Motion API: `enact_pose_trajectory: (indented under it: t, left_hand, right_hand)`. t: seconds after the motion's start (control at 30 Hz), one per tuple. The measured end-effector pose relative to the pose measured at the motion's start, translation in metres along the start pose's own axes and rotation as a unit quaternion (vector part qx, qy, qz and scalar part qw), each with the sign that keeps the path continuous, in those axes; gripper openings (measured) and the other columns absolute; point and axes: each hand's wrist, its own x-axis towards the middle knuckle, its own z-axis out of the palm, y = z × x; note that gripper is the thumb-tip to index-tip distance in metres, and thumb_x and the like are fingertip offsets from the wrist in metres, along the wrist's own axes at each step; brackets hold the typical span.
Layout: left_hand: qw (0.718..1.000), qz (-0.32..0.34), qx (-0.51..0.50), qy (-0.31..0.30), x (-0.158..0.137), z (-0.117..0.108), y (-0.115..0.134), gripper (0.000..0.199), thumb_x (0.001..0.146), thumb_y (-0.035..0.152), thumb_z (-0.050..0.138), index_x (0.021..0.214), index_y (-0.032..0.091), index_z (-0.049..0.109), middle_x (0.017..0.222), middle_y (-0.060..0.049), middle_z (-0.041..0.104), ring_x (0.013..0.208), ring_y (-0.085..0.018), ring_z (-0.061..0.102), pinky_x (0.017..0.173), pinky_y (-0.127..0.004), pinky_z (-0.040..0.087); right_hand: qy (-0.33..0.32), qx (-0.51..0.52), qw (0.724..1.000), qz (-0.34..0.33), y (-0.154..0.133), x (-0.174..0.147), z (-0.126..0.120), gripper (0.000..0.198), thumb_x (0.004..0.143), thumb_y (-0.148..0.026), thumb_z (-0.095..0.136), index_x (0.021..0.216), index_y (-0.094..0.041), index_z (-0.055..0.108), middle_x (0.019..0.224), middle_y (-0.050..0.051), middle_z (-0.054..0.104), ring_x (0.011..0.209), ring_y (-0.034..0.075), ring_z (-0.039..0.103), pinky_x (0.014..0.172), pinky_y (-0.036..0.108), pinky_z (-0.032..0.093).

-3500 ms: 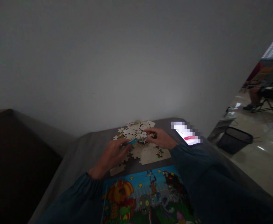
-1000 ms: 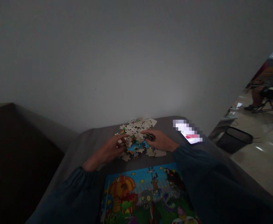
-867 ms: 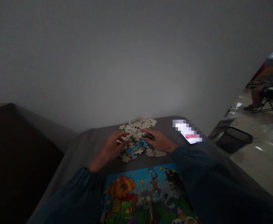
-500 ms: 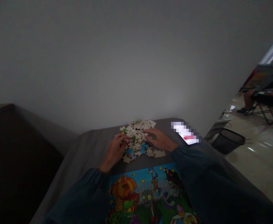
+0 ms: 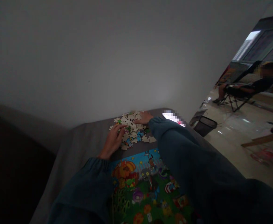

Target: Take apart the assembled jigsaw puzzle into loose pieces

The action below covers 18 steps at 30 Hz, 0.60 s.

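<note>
A heap of jigsaw puzzle pieces lies on the grey cloth-covered surface, most pale backs up, a few showing blue or green print. At the heap's left edge is my left hand, open, its fingers stretched over the pieces. My right hand reaches across the heap's far right side, fingers extended and touching the pieces; no held piece shows. Closer to me lies a colourful cartoon picture sheet with a pumpkin and a zombie, partly covered by my right sleeve.
A lit phone lies right of the heap. Behind rises a plain grey wall. Beyond the right edge, a dark mesh bin stands on the shiny floor. Farther off, a person sits in a folding chair.
My right hand has moved farther back over the heap, and its sleeve now covers more of the sheet's right side. My left hand stays at the left edge. The view has shifted rightward.
</note>
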Motion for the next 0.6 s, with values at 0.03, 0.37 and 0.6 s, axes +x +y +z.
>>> enact_pose_trajectory:
  t: [0.03, 0.37, 0.6]
  left_hand:
    - [1.000, -0.003, 0.014, 0.001, 0.000, -0.001, -0.001, 0.036, 0.096, 0.037, 0.032, 0.113, 0.021, 0.059, 0.114, -0.008, 0.057, 0.111, -0.020, 0.052, 0.098, -0.037, 0.041]
    - [0.988, 0.005, 0.119, -0.101, -0.015, 0.009, -0.016, 0.050, 0.077, 0.053, 0.061, 0.120, 0.026, 0.058, 0.139, -0.012, 0.045, 0.130, -0.034, 0.037, 0.104, -0.055, 0.027]
    - [0.986, 0.024, 0.135, -0.095, -0.009, -0.001, -0.009, 0.039, 0.087, 0.035, 0.053, 0.124, 0.023, 0.054, 0.121, -0.010, 0.060, 0.114, -0.028, 0.052, 0.094, -0.045, 0.040]
  right_hand:
    - [-0.002, -0.003, 1.000, -0.004, -0.003, 0.000, 0.004, 0.034, 0.091, -0.033, 0.054, 0.121, -0.016, 0.052, 0.121, 0.009, 0.054, 0.103, 0.022, 0.057, 0.086, 0.044, 0.049]
    - [-0.037, 0.037, 0.988, -0.147, -0.014, -0.015, -0.001, 0.036, 0.089, -0.030, 0.056, 0.123, -0.017, 0.052, 0.122, 0.010, 0.055, 0.106, 0.022, 0.056, 0.090, 0.044, 0.047]
    - [-0.102, 0.091, 0.978, -0.159, -0.010, -0.004, -0.028, 0.048, 0.084, -0.035, 0.061, 0.129, -0.021, 0.052, 0.104, 0.005, 0.068, 0.085, 0.017, 0.064, 0.080, 0.030, 0.049]
